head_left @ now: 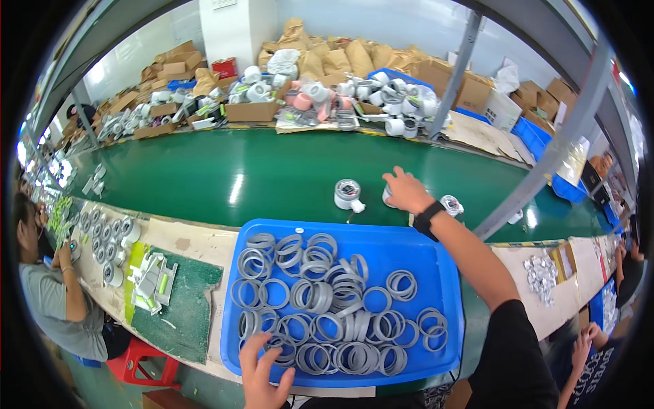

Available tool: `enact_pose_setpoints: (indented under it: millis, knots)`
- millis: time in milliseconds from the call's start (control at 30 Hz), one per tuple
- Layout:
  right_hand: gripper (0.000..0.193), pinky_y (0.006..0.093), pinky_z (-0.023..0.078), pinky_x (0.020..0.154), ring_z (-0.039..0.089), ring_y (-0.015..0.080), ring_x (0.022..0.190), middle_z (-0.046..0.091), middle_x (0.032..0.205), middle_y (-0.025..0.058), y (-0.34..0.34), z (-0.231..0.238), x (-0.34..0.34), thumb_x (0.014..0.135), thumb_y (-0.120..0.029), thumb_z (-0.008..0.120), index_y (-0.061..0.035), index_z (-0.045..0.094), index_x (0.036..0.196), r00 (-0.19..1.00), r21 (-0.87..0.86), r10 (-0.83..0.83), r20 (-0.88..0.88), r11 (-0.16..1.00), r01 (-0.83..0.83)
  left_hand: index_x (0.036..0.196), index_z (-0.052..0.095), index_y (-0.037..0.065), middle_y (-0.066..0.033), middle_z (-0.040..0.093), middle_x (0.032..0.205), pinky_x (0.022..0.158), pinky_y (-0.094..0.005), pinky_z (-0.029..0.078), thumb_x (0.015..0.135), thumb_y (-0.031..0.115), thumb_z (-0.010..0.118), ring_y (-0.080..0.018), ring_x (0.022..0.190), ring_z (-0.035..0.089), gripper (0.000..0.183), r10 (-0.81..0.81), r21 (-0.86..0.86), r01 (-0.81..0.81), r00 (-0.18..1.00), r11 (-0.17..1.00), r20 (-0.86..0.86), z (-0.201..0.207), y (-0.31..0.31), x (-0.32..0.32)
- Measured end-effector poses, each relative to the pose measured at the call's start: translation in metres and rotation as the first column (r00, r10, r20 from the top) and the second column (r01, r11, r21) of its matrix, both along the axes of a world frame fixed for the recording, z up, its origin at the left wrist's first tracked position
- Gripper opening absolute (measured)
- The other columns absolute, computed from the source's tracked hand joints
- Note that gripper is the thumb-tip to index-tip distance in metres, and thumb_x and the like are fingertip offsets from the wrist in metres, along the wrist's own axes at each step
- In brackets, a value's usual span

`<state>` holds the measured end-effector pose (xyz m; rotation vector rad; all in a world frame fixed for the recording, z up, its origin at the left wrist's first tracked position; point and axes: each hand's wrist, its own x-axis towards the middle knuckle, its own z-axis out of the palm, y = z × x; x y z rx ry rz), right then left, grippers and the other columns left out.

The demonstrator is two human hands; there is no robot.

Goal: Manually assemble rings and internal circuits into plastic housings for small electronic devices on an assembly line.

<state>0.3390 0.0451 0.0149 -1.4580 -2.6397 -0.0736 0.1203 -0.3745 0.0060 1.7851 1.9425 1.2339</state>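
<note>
A blue tray (453,300) in front of me holds many loose grey rings (311,294), some stacked and some lying flat. My left hand (264,373) is over its near left corner, fingers spread beside the rings, with nothing visibly held. Past the far rim, my right hand (409,193) reaches over the green conveyor belt. Its fingers curl around a white round housing (387,196), mostly hidden behind the hand. Left of it stands another white housing (348,194) with wires showing in its open top and a side spout. A third white housing (451,204) sits right of my wrist.
A grey metal post (538,163) slants up right of my arm. At left, a person (58,293) works near white cylinders (109,245) and a green mat (187,313). Small white parts (540,276) lie at right. Piled parts (313,95) and brown sacks (334,58) line the belt's far side.
</note>
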Motion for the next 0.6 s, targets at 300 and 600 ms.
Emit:
enact_pose_setpoints:
  millis: [300, 600]
  knots:
    - [0.051, 0.0471, 0.033, 0.105, 0.035, 0.0387, 0.128, 0.037, 0.137, 0.0187, -0.21, 0.026, -0.046, 0.073, -0.03, 0.074, -0.0092, 0.056, 0.116, 0.563, -0.199, 0.742, -0.363, 0.529, -0.825, 0.119, 0.053, 0.005, -0.0199, 0.039, 0.138, 0.101, -0.0485, 0.033, 0.06, 0.014, 0.078, -0.042, 0.123, 0.039, 0.065, -0.068, -0.33, -0.034, 0.954, 0.944, -0.292, 0.009, 0.033, -0.016]
    - [0.044, 0.0556, 0.03, 0.104, 0.032, 0.0372, 0.13, 0.04, 0.133, 0.0143, -0.19, 0.02, 0.024, 0.078, -0.032, 0.069, -0.0149, 0.057, 0.116, 0.764, -0.31, 0.613, -0.201, 0.7, -0.643, 0.12, 0.05, 0.002, -0.0174, 0.043, 0.137, 0.099, -0.0432, 0.039, 0.062, 0.011, 0.076, -0.0372, 0.122, 0.046, 0.063, -0.119, -0.309, 0.121, 0.993, 0.943, 0.025, 0.004, 0.022, 0.002]
